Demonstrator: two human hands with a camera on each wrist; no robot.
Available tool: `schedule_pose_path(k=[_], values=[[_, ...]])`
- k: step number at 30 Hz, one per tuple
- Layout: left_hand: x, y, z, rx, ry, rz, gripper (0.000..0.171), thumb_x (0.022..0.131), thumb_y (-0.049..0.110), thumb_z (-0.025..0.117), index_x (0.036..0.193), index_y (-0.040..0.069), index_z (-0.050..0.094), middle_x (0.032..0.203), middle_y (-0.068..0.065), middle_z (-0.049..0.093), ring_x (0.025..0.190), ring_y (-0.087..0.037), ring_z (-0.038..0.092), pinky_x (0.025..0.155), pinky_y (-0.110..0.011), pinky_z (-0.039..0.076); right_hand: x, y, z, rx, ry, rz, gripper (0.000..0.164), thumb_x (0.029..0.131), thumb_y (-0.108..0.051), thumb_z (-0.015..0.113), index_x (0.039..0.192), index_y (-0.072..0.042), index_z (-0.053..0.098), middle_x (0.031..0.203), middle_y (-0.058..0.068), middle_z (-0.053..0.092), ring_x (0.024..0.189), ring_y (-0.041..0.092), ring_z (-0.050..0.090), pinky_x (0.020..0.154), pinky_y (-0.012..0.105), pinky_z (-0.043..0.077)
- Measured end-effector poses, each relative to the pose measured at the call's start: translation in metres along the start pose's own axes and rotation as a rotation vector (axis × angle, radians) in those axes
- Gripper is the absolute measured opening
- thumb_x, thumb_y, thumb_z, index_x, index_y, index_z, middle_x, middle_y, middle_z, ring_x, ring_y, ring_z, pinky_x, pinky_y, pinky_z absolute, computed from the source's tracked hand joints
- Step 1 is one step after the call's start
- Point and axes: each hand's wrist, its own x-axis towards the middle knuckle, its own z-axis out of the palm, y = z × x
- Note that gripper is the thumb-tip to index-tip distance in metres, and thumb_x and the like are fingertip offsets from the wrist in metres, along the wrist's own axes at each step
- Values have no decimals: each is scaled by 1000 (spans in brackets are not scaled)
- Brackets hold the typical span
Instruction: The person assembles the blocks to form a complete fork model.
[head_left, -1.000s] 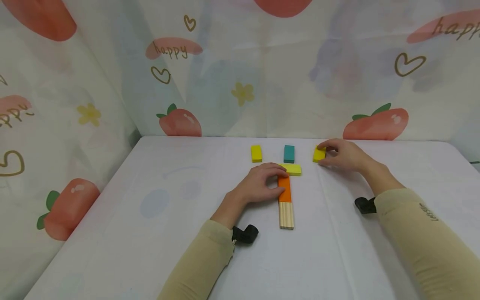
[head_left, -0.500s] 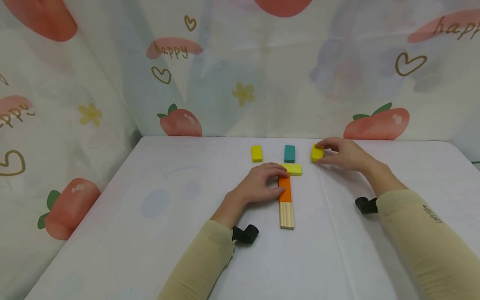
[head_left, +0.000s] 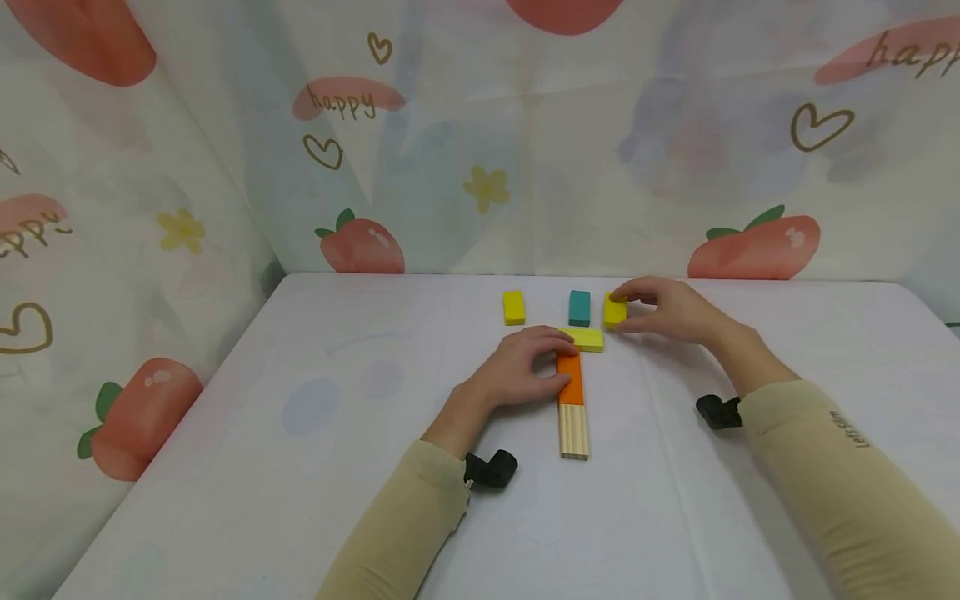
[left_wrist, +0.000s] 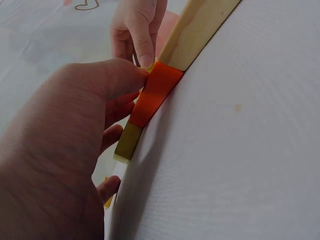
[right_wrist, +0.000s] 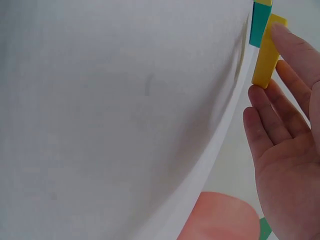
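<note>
My right hand (head_left: 671, 310) pinches a yellow block (head_left: 615, 310) between thumb and fingers, just right of a teal block (head_left: 579, 308). In the right wrist view the yellow block (right_wrist: 267, 55) stands close before the teal one. My left hand (head_left: 521, 367) holds the orange block (head_left: 572, 392), its thumb and fingertips on it, partly covering it. A yellow-green block (head_left: 588, 340) lies crosswise at the far end of the orange block. At the near end, a plain wood block (head_left: 573, 432) continues the line.
Another yellow block (head_left: 513, 307) lies left of the teal one, in the back row. All rest on a white-covered table (head_left: 360, 500). A patterned cloth (head_left: 585, 167) hangs behind the table's far edge and along the left.
My right hand has moved left with the yellow block, bringing it nearer the teal block. The left hand and the other blocks have stayed in place.
</note>
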Motion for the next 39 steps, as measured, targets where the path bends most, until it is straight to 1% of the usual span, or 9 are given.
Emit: schedule_pose_path(k=[6,12,17,26,31,39], values=[[0,0,0,-3,3,0,33,94,26,67,127,22,69,139,9,56,135,-8,41,115,-29,28,2,-6,3,-29,-2,-3,54,90,-24,78,136,-3,59,141,22,53,132,45,44,108,61,36],[0,1,0,2,0,3,33,95,27,66,127,22,69,139,8,56,136,-9,41,116,-31,28,3,-7,4,-39,-9,0,54,90,-24,78,136,-2,59,141,23,53,131,46,45,108,61,36],[0,1,0,8,-2,0,33,94,27,66,127,22,69,139,9,56,136,-8,41,116,-31,27,4,-8,4,-42,-20,2,54,90,-25,79,135,-3,60,140,23,53,131,45,45,108,61,37],[1,0,0,-1,2,5,32,94,26,66,126,21,70,138,9,57,134,-8,43,114,-28,29,6,-8,8,-48,-37,-12,53,90,-22,79,135,-2,60,139,22,55,131,44,45,108,61,36],[1,0,0,-1,2,0,32,94,27,66,126,22,70,138,9,57,133,-8,43,114,-29,30,8,-8,9,-59,-40,-20,53,90,-21,79,134,-1,60,138,22,56,130,43,46,109,61,36],[1,1,0,6,5,1,32,94,26,66,126,22,70,138,9,57,133,-8,43,114,-29,30,10,-7,9,-74,-49,-4,54,89,-22,79,135,0,59,139,24,54,130,45,45,109,62,34]])
